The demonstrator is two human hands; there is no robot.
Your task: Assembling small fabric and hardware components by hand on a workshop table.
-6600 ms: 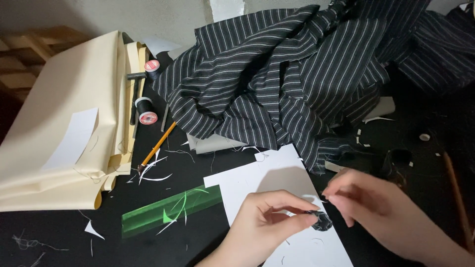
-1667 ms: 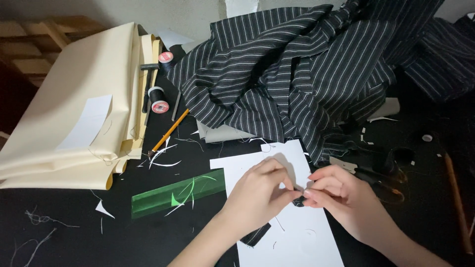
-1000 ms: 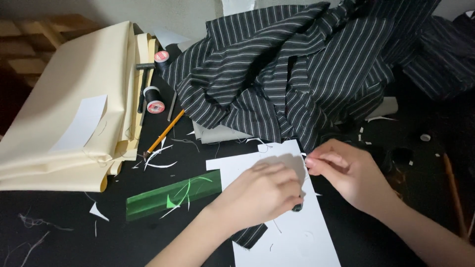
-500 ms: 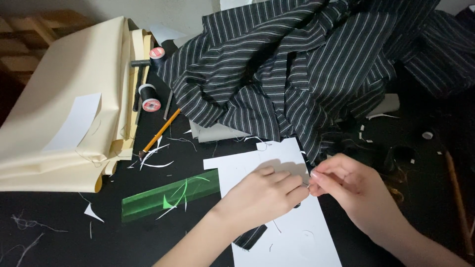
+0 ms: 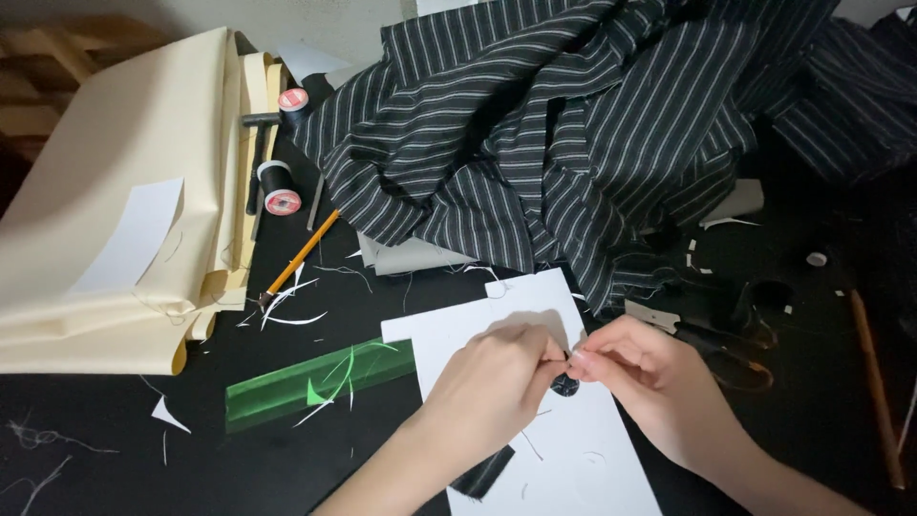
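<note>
My left hand (image 5: 497, 382) and my right hand (image 5: 650, 377) meet fingertip to fingertip over a white sheet of paper (image 5: 535, 440). Between them sits a small dark round piece, a button or a fabric disc (image 5: 565, 385); both hands pinch at it, and a fine thread or needle in the right fingers is too small to make out. A narrow black fabric scrap (image 5: 482, 472) lies on the paper below my left wrist.
A heap of black pinstriped cloth (image 5: 573, 134) fills the back. Cream fabric (image 5: 124, 220) is stacked at left, beside two black thread spools (image 5: 280, 186), a pencil (image 5: 301, 253) and a green ruler (image 5: 320, 382). Scissors (image 5: 726, 334) and another pencil (image 5: 874, 382) lie at right.
Both hands have drawn close together again over the paper, the right one moving in from the right; the dark round piece shows between the fingertips.
</note>
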